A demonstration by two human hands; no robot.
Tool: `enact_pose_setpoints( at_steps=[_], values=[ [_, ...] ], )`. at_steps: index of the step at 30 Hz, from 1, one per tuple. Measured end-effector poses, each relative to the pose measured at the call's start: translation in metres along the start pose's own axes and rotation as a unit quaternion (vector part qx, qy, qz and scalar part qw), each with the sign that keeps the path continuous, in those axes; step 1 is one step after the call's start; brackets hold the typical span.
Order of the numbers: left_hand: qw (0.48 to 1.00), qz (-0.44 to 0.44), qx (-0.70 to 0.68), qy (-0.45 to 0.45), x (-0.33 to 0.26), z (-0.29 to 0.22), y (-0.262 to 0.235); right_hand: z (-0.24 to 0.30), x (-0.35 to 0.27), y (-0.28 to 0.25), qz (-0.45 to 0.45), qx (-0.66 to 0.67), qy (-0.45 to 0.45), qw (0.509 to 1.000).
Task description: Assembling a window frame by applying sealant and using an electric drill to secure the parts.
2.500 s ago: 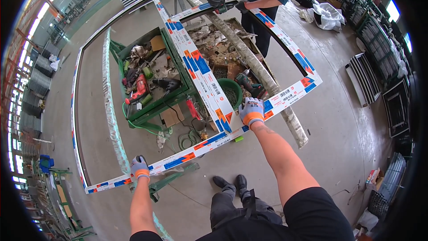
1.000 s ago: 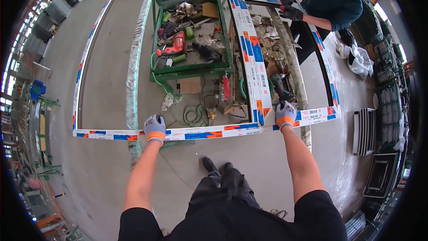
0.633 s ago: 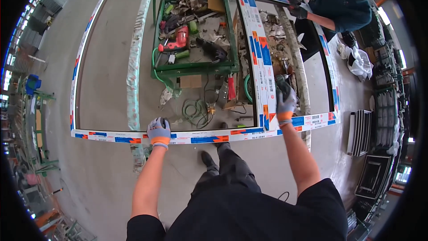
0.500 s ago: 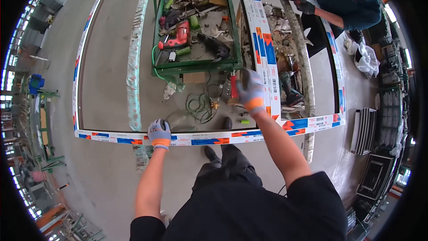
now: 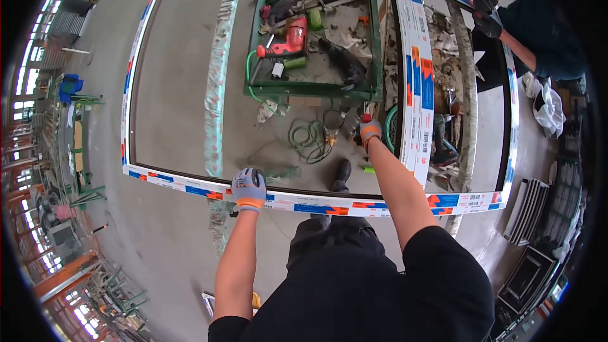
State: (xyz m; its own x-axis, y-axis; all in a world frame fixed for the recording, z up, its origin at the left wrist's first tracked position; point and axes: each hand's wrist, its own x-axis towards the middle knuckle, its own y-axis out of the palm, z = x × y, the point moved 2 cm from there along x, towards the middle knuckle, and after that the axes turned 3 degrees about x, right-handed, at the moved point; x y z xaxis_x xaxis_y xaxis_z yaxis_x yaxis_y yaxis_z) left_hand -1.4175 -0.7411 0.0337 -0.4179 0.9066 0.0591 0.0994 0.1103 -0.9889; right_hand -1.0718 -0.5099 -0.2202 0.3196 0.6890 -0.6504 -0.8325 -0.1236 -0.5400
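Note:
A large window frame (image 5: 320, 207) wrapped in white, blue and orange protective film lies across in front of me. My left hand (image 5: 248, 187), in a grey glove with an orange cuff, is closed over its near rail, left of the middle. Inside the frame's opening, just left of the wide upright bar, my right hand (image 5: 370, 132) reaches down below the near right corner of a green cart (image 5: 316, 90). Its fingers, partly hidden, are closed around a red-handled tool (image 5: 366, 118), of which only the red end shows. The tool's kind cannot be made out.
On the cart lie a red power drill (image 5: 292, 39), a black power tool (image 5: 344, 62) and scraps. A coiled green hose (image 5: 307, 141) is on the floor. A film-wrapped support bar (image 5: 218, 82) passes under the frame. At far right, a co-worker's dark-gloved hands (image 5: 486, 12) are at the frame.
My right hand has gone from open beside the red-handled tool to closed around it. My left hand stays on the near rail. The view has shifted, so the scene sits farther right.

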Motion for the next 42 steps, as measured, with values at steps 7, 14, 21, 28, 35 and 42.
enact_pose_setpoints(
  at_steps=[7,14,21,28,35,42],
  values=[
    [0.999,-0.028,0.015,0.018,-0.007,0.008,0.007,0.058,-0.156,-0.087,0.112,0.191,0.001,0.975],
    [0.999,-0.011,-0.009,0.029,0.001,-0.001,0.004,0.067,-0.318,-0.206,0.16,0.306,-0.121,0.931],
    [0.998,0.009,-0.046,0.052,-0.005,0.005,0.003,-0.035,-0.419,-0.245,0.187,0.593,-0.121,0.774],
    [0.996,0.044,-0.04,0.072,-0.011,0.009,0.011,-0.099,-0.479,-0.278,0.195,0.696,-0.228,0.652],
    [0.999,0.017,-0.007,0.038,-0.006,0.014,0.022,-0.157,-0.467,-0.319,0.208,0.696,-0.275,0.629],
    [0.992,0.008,-0.086,-0.095,0.031,-0.014,0.034,-0.184,-0.459,-0.346,0.132,0.73,-0.252,0.622]
  ],
)
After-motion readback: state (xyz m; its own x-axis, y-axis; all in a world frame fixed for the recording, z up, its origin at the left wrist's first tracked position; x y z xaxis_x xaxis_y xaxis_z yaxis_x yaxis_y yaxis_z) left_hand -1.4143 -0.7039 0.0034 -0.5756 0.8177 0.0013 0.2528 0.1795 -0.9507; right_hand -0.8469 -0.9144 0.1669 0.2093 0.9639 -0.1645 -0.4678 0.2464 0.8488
